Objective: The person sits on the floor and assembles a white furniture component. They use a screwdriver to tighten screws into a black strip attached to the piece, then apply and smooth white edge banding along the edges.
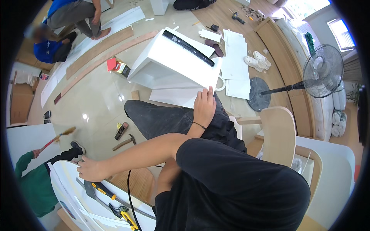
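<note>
My left hand (204, 106) lies with fingers outstretched at the near edge of a white panel assembly (173, 69), in front of my legs. A long black rail-like strip (189, 48) lies on top of it. Crossing over my left arm, my right arm reaches far left. There my right hand (91, 169) is over a white work surface (63, 175), fingers apart and nothing visible in them. Beside it are a grey flat blade (89, 190), a yellow-and-black handled tool (103, 190) and a yellow-and-black cutter-like tool (128, 218). A black cable (129, 192) runs past them.
A hammer (124, 143) and a hand plane (121, 131) lie on the floor. A tin (122, 69) stands left of the panels. A standing fan (323, 71) and wooden chair (278, 134) are right. Co-workers are at left, one in green (36, 188) holding a brush (58, 138).
</note>
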The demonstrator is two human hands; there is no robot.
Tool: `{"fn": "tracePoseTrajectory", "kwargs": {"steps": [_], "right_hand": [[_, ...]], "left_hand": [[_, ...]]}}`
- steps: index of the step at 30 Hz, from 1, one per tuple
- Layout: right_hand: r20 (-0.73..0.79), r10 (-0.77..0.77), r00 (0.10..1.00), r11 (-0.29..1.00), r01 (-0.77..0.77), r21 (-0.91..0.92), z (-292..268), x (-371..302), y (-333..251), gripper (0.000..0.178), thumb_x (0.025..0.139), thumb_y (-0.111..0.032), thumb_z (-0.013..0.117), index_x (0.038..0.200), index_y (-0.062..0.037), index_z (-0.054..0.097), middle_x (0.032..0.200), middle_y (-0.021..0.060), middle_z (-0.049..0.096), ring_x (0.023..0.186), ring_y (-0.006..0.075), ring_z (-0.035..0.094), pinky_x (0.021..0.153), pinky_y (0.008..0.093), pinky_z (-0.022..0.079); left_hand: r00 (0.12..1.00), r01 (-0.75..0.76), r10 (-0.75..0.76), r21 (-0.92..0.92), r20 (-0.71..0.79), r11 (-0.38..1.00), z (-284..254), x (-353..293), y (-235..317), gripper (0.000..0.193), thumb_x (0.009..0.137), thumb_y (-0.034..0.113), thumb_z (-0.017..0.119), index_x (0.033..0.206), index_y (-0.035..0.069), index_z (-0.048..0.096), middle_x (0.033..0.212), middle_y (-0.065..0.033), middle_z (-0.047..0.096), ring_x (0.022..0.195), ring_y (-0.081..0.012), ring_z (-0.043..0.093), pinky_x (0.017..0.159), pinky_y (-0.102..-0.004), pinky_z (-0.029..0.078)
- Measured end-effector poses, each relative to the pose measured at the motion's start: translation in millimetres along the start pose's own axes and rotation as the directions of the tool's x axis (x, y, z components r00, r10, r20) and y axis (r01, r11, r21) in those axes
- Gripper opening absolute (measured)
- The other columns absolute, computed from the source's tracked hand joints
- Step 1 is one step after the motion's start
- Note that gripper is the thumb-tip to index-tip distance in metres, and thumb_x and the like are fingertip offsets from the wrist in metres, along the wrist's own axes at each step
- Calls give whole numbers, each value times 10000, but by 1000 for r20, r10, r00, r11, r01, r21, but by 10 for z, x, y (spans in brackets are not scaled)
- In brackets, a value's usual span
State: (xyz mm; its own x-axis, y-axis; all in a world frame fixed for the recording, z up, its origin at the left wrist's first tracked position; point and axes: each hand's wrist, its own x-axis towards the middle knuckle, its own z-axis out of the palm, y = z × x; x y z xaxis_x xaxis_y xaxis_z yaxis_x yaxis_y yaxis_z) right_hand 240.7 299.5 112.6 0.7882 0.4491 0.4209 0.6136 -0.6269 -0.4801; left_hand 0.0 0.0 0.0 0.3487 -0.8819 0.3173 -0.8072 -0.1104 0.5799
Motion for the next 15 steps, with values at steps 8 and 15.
{"fn": "tracePoseTrajectory", "kwargs": {"steps": [8, 15], "right_hand": [[-112, 40, 993, 999, -39, 12, 69, 71, -30, 241, 925, -189, 601, 1074, -32, 708, 1141, 169, 660, 1218, 370, 566, 1024, 581, 401], [-146, 69, 987, 998, -67, 21, 96, 108, -33, 232, 900, -191, 630, 1070, -51, 703, 1113, 141, 657, 1206, 335, 557, 1015, 553, 400]], "left_hand": [[992, 124, -126, -326, 16, 937, -144, 70, -14, 449, 865, 99, 740, 1294, 1, 653, 1028, -135, 561, 978, -322, 574, 845, -416, 513], [994, 74, -98, -357, -51, 931, -210, -52, -73, 380, 864, 91, 740, 1226, -7, 676, 1038, -118, 597, 974, -306, 597, 849, -407, 517]]}}
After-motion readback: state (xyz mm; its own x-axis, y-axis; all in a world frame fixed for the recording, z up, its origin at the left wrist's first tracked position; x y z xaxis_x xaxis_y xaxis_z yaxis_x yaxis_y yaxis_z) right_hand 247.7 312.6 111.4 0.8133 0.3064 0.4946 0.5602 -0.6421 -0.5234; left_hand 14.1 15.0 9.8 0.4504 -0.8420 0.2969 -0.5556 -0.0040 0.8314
